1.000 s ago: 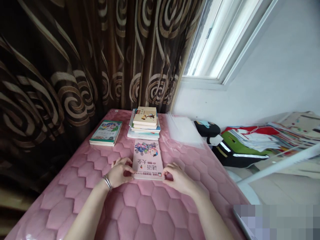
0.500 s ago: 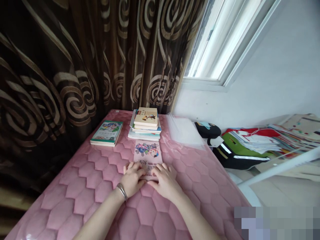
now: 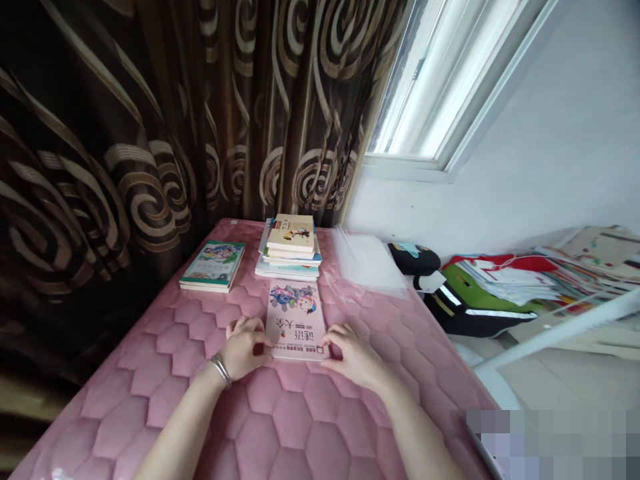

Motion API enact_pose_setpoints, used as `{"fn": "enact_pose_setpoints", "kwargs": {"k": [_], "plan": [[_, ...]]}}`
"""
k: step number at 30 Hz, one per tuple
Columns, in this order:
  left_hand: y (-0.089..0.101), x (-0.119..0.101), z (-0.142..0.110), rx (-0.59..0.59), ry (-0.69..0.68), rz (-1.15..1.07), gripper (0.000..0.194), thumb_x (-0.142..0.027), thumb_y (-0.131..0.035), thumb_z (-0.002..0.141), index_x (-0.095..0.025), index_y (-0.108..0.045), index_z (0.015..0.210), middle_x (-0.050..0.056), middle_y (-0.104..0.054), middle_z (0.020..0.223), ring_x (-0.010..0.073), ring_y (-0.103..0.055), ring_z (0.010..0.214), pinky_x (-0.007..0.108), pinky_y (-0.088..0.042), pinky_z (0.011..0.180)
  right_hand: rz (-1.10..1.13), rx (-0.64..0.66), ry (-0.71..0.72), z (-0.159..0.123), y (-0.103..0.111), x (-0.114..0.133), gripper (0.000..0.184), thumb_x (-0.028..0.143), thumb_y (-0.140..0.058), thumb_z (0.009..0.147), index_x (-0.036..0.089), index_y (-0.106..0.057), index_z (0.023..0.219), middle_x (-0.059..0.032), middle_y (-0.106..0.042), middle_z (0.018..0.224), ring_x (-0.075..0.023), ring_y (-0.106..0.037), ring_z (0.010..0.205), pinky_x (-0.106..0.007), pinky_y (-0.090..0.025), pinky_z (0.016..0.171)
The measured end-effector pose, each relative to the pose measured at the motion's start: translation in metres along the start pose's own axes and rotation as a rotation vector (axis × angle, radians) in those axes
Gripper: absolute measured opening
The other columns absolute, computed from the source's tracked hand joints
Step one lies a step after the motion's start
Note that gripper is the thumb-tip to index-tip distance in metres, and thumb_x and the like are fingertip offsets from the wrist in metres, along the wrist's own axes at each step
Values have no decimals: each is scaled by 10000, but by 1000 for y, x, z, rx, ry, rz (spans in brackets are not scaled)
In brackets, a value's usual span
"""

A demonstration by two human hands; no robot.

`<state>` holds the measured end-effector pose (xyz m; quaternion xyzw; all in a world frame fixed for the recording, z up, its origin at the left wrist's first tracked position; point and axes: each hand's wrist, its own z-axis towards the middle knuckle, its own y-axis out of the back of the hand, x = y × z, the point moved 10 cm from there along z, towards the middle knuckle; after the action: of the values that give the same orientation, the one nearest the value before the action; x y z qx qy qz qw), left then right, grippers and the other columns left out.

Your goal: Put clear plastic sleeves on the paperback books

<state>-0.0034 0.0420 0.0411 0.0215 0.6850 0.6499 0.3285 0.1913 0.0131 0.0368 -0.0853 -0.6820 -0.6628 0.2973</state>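
Daylight from the window; left side dim.

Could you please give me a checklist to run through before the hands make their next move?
1. Pale pink paperback book with cartoon cover flat on the pink quilted mattress: ok.
2. Left hand and right hand at its near corners: ok.
3. Firm grip by both hands: cannot tell.
4. Edges squared in the stack of mixed books topped by a cream cover: not ok, staggered.
5. Green-bordered illustrated book apart from that stack: ok.
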Motion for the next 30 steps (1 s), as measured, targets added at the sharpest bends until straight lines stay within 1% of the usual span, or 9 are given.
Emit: {"fn": "enact_pose_setpoints", "kwargs": {"k": [3, 6, 10, 12, 15, 18, 22, 26, 30], "plan": [[-2, 5, 0, 27, -4, -15, 200, -257, -669, 698, -319, -729, 878, 15, -580, 966, 230, -486, 1012, 402, -308, 886, 34, 13, -34, -1, 0, -5, 199, 214, -709, 716, 260, -593, 871, 12, -560, 1000, -188, -505, 1022, -315, -396, 895], [-4, 3, 0, 9, -5, -10, 208, -249, -658, 689, -307, -711, 882, 19, -581, 979, 238, -488, 1029, 415, -310, 903, 49, 37, -52, 0, 2, -6, 192, 259, -716, 708, 263, -606, 866, 12, -566, 997, -194, -505, 1030, -316, -394, 895], [-7, -1, 0, -19, 9, -1, 299, -256, -692, 639, -312, -667, 932, 15, -561, 997, 248, -492, 1036, 439, -298, 924, -54, 76, -63, 17, 11, 0, 156, 342, -702, 727, 265, -649, 851, -7, -587, 998, -228, -505, 1047, -380, -352, 938], [-9, -1, 0, -17, 10, -8, 318, -271, -697, 638, -312, -657, 950, 15, -548, 998, 246, -493, 1034, 438, -294, 927, -159, 55, -43, 38, 17, 7, 118, 330, -663, 766, 255, -661, 857, -23, -592, 1020, -236, -507, 1048, -400, -336, 945], [-10, 0, 1, -14, 4, -17, 322, -275, -694, 642, -314, -656, 959, 15, -534, 985, 246, -494, 1032, 439, -285, 938, -258, -1, -21, 80, 19, 14, 142, 281, -571, 842, 248, -648, 956, -39, -578, 1119, -223, -495, 1090, -360, -355, 917], [-10, 0, 1, -15, -1, -21, 329, -269, -704, 629, -312, -655, 952, 16, -529, 987, 251, -493, 1039, 437, -287, 942, -292, -37, -59, 123, 11, 8, 260, 307, -531, 880, 234, -586, 1124, -62, -543, 1218, -211, -461, 1158, -326, -359, 922], [-9, -1, 1, -7, -11, -28, 333, -285, -728, 613, -310, -663, 938, 17, -535, 978, 247, -500, 1031, 433, -289, 943, -332, -52, -133, 158, 1, -7, 249, 287, -454, 923, 194, -599, 1103, -105, -567, 1193, -244, -467, 1162, -365, -360, 921], [-4, 1, 0, -2, -19, -21, 332, -293, -726, 619, -328, -673, 944, 13, -560, 981, 244, -510, 1036, 453, -261, 971, -362, -56, -222, 164, 2, -21, 245, 344, -468, 921, 194, -625, 1036, -112, -589, 1174, -253, -492, 1146, -397, -355, 926], [5, 13, 0, -31, 46, 31, 406, -267, -688, 636, -334, -649, 1035, 20, -606, 1053, 249, -525, 1063, 476, -230, 998, -383, -54, -354, 149, 12, -43, 280, 409, -496, 896, 204, -628, 1033, -122, -601, 1193, -269, -524, 1133, -416, -365, 919]]}}
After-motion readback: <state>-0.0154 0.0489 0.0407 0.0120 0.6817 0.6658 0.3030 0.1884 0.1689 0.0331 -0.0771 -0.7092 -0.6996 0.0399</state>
